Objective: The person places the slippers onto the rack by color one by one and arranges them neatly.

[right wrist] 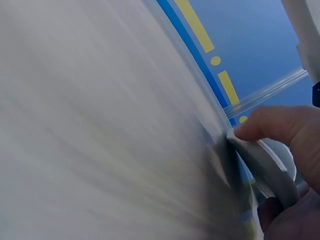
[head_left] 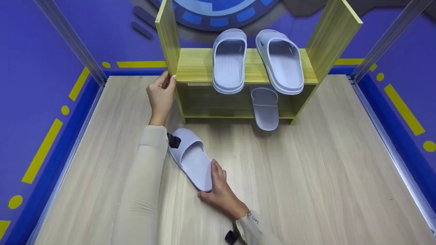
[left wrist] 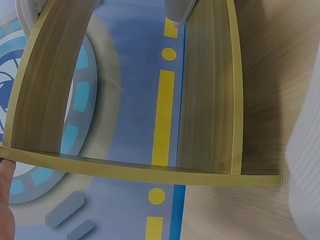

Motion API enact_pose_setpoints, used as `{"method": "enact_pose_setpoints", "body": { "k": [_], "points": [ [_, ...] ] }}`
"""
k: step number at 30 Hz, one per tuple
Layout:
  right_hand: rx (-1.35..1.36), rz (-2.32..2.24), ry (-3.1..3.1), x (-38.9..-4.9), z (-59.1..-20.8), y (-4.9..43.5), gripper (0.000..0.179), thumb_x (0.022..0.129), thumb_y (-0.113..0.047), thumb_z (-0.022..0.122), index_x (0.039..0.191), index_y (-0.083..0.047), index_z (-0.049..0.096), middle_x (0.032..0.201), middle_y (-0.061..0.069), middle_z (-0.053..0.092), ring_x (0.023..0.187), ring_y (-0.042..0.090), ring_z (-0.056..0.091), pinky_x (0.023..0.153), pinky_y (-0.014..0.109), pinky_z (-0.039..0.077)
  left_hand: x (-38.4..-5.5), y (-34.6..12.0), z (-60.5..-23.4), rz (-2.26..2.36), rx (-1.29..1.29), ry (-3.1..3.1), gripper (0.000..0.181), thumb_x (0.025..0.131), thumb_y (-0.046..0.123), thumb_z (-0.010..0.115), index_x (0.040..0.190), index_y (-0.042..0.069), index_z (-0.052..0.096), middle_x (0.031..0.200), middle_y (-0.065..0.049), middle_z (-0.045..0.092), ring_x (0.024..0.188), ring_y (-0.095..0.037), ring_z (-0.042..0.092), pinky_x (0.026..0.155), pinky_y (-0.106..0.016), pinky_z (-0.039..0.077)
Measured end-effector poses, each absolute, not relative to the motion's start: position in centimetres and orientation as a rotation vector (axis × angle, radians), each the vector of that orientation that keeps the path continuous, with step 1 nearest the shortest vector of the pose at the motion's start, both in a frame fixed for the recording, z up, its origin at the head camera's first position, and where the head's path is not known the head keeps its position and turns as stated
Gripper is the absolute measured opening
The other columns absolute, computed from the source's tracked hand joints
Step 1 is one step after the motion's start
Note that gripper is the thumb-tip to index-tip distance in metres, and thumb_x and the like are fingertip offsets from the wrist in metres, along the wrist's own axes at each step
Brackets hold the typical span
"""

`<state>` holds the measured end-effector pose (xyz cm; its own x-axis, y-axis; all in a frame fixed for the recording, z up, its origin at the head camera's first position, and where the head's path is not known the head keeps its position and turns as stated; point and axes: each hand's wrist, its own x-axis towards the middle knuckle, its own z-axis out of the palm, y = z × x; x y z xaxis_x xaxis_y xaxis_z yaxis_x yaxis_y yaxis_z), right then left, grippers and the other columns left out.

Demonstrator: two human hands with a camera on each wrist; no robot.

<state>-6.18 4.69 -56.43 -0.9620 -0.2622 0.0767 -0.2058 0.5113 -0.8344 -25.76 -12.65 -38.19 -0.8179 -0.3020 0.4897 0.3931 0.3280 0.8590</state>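
My right hand (head_left: 223, 194) grips the heel end of a pale lilac slide slipper (head_left: 197, 163), whose toe points up and left toward the wooden shoe rack (head_left: 196, 66). In the right wrist view the thumb lies on one face of that slipper (right wrist: 265, 167), with fingers around its other side. My left hand (head_left: 161, 93) pinches the front edge of the rack's left side panel at upper-shelf height. Only a bit of that hand (left wrist: 6, 200) shows at the left of the left wrist view. The left cuff camera overlaps the held slipper's toe in the head view.
Two pale clogs, a left one (head_left: 229, 73) and a right one (head_left: 284, 73), stand on the upper shelf, heels overhanging the front. One grey slide slipper (head_left: 267, 115) sits on the lower shelf, right of centre. Blue-purple walls (head_left: 37, 68) enclose the wood-grain floor (head_left: 323, 177).
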Motion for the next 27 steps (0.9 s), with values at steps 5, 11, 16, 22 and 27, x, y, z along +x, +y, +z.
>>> {"method": "enact_pose_setpoints", "body": {
  "k": [5, 11, 16, 22, 27],
  "points": [
    [-0.343, -1.443, 2.709, -6.3, -56.8, 4.8, 0.111, 0.064, -0.020, 0.088, 0.147, 0.012, 0.020, 0.146, 0.028, 0.030, 0.127, 0.036, 0.036, 0.108, 0.047, 0.039, -27.3, -13.3, -40.0, -1.539, -0.092, -1.991, 0.030, 0.090, 0.010, 0.066, 0.118, -0.002, 0.067, 0.115, -0.017, 0.068, 0.103, -0.022, 0.068, 0.085, -0.029, 0.056],
    [-0.370, -1.488, 2.798, -6.4, -57.0, 5.0, 0.098, 0.066, -0.014, 0.080, 0.145, 0.009, 0.027, 0.143, 0.024, 0.035, 0.122, 0.030, 0.038, 0.101, 0.043, 0.045, -26.0, -12.6, -38.1, -1.546, -0.050, -2.025, 0.030, 0.091, 0.004, 0.064, 0.119, -0.006, 0.065, 0.117, -0.022, 0.067, 0.104, -0.028, 0.067, 0.087, -0.032, 0.056],
    [-0.423, -1.530, 2.861, -6.4, -57.1, 5.3, 0.094, 0.065, -0.012, 0.076, 0.144, 0.008, 0.029, 0.143, 0.021, 0.037, 0.120, 0.027, 0.038, 0.098, 0.041, 0.045, -25.4, -12.4, -37.5, -1.546, -0.046, -2.036, 0.029, 0.091, 0.004, 0.064, 0.117, -0.007, 0.065, 0.115, -0.023, 0.067, 0.103, -0.029, 0.068, 0.087, -0.033, 0.056],
    [-0.446, -1.588, 2.811, -6.2, -57.1, 5.7, 0.098, 0.072, -0.021, 0.080, 0.147, 0.008, 0.023, 0.148, 0.022, 0.031, 0.123, 0.027, 0.035, 0.103, 0.043, 0.041, -25.6, -12.5, -37.7, -1.556, -0.037, -2.033, 0.029, 0.091, 0.005, 0.064, 0.117, -0.006, 0.066, 0.115, -0.022, 0.067, 0.103, -0.028, 0.068, 0.086, -0.032, 0.056],
    [-0.455, -1.602, 2.772, -6.0, -57.0, 6.1, 0.100, 0.078, -0.030, 0.078, 0.149, 0.009, 0.018, 0.151, 0.024, 0.026, 0.129, 0.030, 0.031, 0.107, 0.048, 0.036, -25.7, -12.6, -37.9, -1.573, -0.033, -2.041, 0.031, 0.091, 0.006, 0.064, 0.120, -0.005, 0.064, 0.118, -0.021, 0.066, 0.105, -0.027, 0.067, 0.087, -0.031, 0.056]
  ]
}}
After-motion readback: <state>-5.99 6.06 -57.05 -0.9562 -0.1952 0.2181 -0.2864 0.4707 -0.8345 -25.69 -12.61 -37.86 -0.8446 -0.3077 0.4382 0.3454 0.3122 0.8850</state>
